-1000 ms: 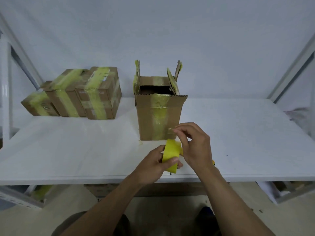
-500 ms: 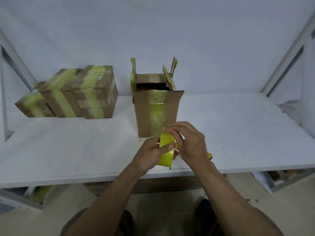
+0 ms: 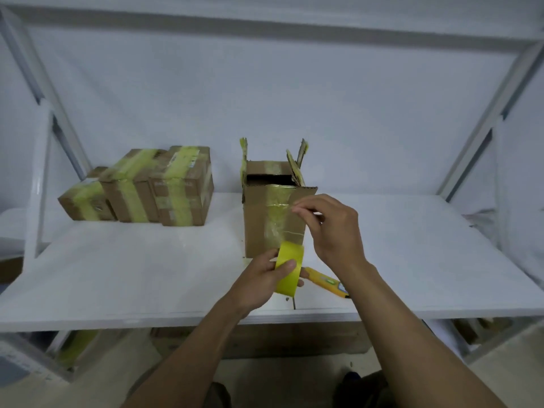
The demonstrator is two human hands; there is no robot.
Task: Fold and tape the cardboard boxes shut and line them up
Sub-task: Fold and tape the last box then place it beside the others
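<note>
Your left hand (image 3: pixel 262 279) curls round the yellow tape roll (image 3: pixel 291 254), anchoring it before the open cardboard box (image 3: pixel 257 225) at mid-table. Your right hand (image 3: pixel 332 228) pinches the tape strip (image 3: pixel 295 228) taut up the box front, likely measuring for flaps (image 3: pixel 243 154) not yet folded, while three taped boxes (image 3: pixel 164 187) stand left.

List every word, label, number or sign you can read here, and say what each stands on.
Nothing here is legible.
White label atop the rightmost taped box: too blurred to read.
Faint print on that box's front: too blurred.
Patch on the yellow cutter: too small to read.
Tape roll in the left hand, its strip pinched by the right hand: no print visible.
</note>
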